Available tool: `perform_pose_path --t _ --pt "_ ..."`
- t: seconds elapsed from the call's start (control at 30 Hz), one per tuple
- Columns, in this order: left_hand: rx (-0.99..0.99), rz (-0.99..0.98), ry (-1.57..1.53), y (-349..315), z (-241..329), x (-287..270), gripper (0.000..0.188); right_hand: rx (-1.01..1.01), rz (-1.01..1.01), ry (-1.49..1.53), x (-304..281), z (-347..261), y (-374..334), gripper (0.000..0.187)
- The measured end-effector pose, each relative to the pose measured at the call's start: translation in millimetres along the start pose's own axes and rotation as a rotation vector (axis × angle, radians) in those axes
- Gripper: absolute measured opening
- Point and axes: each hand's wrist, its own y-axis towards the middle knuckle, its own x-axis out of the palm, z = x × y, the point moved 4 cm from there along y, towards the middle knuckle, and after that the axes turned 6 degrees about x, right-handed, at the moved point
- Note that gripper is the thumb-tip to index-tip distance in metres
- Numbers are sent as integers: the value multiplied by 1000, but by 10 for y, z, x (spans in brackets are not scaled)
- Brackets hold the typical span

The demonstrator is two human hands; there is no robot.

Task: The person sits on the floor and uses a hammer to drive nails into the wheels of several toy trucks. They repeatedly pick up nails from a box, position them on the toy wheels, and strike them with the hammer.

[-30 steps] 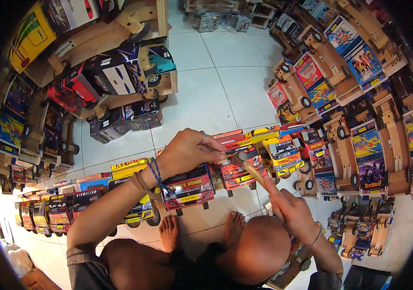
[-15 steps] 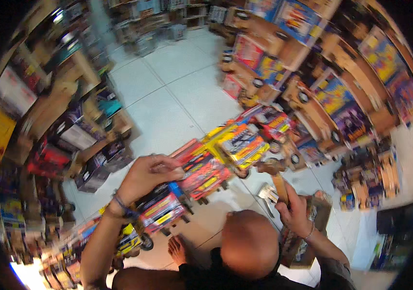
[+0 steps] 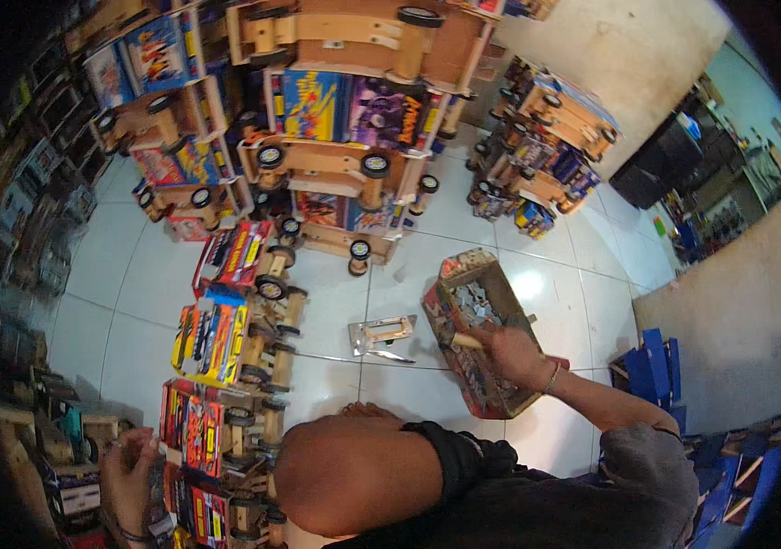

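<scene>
Right hand (image 3: 511, 355) grips a handle (image 3: 466, 340) over the box (image 3: 463, 263); a careless knock could spill the bits (image 3: 474, 302) inside. Left hand (image 3: 128, 483), well left of the box: cannot tell its grip.

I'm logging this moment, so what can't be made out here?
In the head view:
Rest of the wooden handle: hidden by the right hand.
Whether the left hand pinches anything: too small and blurred to tell.
Bottom of the box: partly covered by that right hand and grey pieces.
Goods at far left: blurred.

White floor tiles (image 3: 555, 302) shine near stained pale walls (image 3: 633, 46).
</scene>
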Motion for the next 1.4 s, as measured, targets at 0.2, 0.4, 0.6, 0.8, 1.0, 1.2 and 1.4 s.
perform_pose_path --t 0.2,0.4,0.6,0.8,1.0,1.2,1.4 --pt "166 19 154 99 176 -98 20 229 -138 -152 -27 1178 762 36" --pt "190 9 125 170 454 140 19 -148 -611 -281 709 1630 1541 30" --pt "176 -45 172 14 650 261 16 -144 -559 -227 1026 1560 1755 54" --pt "178 -88 115 75 803 452 13 -78 -394 -233 1239 1595 1607 82" --pt "90 -225 246 153 920 549 13 -103 -473 -492 1334 1544 1647 67" --pt "228 -128 177 193 989 611 16 -161 -340 -467 946 1384 1502 69" --pt "743 -191 509 95 1314 652 26 -358 -404 -465 851 1260 1454 68"
